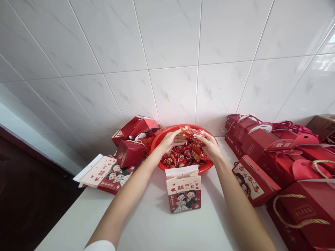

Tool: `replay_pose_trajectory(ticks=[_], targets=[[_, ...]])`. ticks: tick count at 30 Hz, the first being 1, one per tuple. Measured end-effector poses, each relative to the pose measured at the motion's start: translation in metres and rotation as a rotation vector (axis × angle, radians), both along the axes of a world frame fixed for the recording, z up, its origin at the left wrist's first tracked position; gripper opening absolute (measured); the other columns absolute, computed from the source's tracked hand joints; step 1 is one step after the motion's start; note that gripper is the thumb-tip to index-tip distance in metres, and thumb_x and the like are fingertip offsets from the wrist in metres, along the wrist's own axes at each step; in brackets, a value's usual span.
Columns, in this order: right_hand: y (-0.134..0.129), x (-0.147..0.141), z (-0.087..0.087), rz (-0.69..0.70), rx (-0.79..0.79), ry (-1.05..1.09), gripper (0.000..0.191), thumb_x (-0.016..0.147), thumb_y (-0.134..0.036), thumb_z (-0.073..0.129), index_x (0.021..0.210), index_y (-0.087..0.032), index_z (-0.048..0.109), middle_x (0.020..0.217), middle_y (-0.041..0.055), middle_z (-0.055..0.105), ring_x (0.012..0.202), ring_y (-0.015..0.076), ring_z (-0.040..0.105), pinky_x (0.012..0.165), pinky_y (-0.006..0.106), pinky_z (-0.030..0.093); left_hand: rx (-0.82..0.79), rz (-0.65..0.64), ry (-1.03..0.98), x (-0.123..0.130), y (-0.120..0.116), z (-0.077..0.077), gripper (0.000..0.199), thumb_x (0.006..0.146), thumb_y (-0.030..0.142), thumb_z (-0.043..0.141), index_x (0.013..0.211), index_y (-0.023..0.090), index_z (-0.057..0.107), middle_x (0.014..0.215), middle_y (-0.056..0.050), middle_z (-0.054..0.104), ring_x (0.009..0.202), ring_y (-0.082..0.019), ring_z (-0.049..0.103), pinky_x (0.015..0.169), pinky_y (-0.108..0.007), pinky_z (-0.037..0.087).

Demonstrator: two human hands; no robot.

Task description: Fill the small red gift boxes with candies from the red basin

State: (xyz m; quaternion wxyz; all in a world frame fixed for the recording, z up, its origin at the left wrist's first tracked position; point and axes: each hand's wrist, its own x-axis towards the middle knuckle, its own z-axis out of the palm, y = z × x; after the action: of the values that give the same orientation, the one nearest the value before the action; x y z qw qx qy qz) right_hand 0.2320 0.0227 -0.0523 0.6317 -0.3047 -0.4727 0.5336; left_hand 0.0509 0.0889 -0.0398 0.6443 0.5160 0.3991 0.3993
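Both hands are over a red basin [153,143] filled with red-wrapped candies [183,153]. My left hand [173,140] is closed at the basin's left side, its fingers around red wrapped candy. Over the right side, my right hand [208,143] pinches a patterned red candy packet [199,133]. The two hands are close together, and part of what they hold is hidden by the fingers. In front of the basin, a small red and cream gift box [184,195] with a cartoon couple stands upright, its top flaps open.
Several red gift boxes [264,143] with cords crowd the right side. Small red boxes [131,153] and a flat cartoon-couple box [104,172] lie at the left, near the edge of the white table [146,223]. A tiled wall [172,90] rises behind.
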Motion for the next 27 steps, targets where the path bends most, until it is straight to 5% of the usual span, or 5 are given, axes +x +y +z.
replay_pose_trajectory(ticks=[4, 7, 17, 23, 27], targets=[[-0.003, -0.003, 0.002, 0.004, 0.019, -0.142, 0.043, 0.073, -0.047, 0.080, 0.109, -0.026, 0.075, 0.121, 0.0038, 0.073, 0.122, 0.0293, 0.062, 0.102, 0.040, 0.050, 0.055, -0.070, 0.002, -0.002, -0.001, 0.002, 0.033, 0.083, 0.049, 0.071, 0.088, 0.016, 0.071, 0.085, -0.009, 0.076, 0.087, -0.023, 0.073, 0.087, -0.039, 0.058], [-0.005, -0.003, 0.002, 0.039, 0.005, -0.190, 0.046, 0.073, -0.045, 0.080, 0.114, -0.026, 0.074, 0.119, 0.0035, 0.074, 0.120, 0.0300, 0.062, 0.101, 0.041, 0.051, 0.095, -0.071, 0.021, -0.002, -0.002, 0.000, 0.037, 0.069, 0.042, 0.086, 0.088, 0.015, 0.070, 0.088, -0.007, 0.074, 0.081, -0.019, 0.070, 0.085, -0.035, 0.057], [-0.005, -0.002, 0.000, 0.030, 0.021, -0.089, 0.033, 0.075, -0.039, 0.079, 0.104, -0.023, 0.075, 0.108, 0.0037, 0.076, 0.107, 0.0261, 0.067, 0.096, 0.036, 0.051, 0.126, -0.083, 0.018, -0.003, 0.001, -0.004, 0.043, 0.049, 0.033, 0.093, 0.078, 0.015, 0.066, 0.073, 0.003, 0.063, 0.064, -0.009, 0.053, 0.067, -0.026, 0.046], [-0.004, -0.004, 0.001, -0.046, -0.042, -0.098, 0.036, 0.068, -0.047, 0.081, 0.094, -0.022, 0.075, 0.102, 0.0048, 0.076, 0.099, 0.0272, 0.068, 0.086, 0.035, 0.054, 0.170, -0.066, 0.069, -0.002, 0.002, -0.008, 0.038, 0.054, 0.034, 0.088, 0.077, 0.016, 0.065, 0.075, 0.001, 0.065, 0.068, -0.013, 0.057, 0.071, -0.028, 0.047], [0.000, -0.002, -0.002, -0.129, -0.069, -0.041, 0.035, 0.067, -0.046, 0.081, 0.091, -0.022, 0.073, 0.097, 0.0041, 0.076, 0.095, 0.0261, 0.069, 0.081, 0.034, 0.055, 0.199, 0.106, 0.157, -0.006, 0.008, -0.015, 0.032, 0.064, 0.033, 0.082, 0.087, 0.016, 0.066, 0.082, -0.002, 0.069, 0.072, -0.017, 0.062, 0.073, -0.031, 0.049]])
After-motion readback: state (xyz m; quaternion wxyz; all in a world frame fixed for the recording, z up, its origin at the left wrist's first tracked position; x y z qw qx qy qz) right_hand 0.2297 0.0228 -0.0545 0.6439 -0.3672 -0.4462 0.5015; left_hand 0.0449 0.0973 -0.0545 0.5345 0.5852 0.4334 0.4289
